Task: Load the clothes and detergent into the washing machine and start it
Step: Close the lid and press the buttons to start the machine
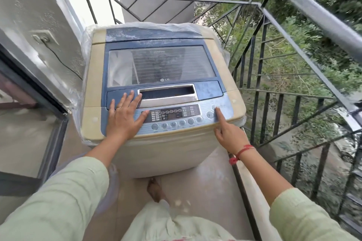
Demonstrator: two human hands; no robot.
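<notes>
A beige and blue top-loading washing machine (pixel 94 76) stands on a narrow balcony, its glass lid (pixel 160 64) closed. My left hand (pixel 125 115) lies flat with fingers spread on the lid's front edge and the left end of the control panel (pixel 176 115). My right hand (pixel 228 130) has its index finger stretched out, the tip touching the panel beside the round buttons at the right end; the other fingers are curled. Neither hand holds anything. No clothes or detergent are visible outside the machine; what lies under the lid is too dim to tell.
A dark metal railing (pixel 305 0) runs along the right and back of the balcony, with trees beyond it. A wall with a socket and cable (pixel 44 39) and a door frame (pixel 49 103) are on the left. My bare foot (pixel 155 190) stands on the tiled floor before the machine.
</notes>
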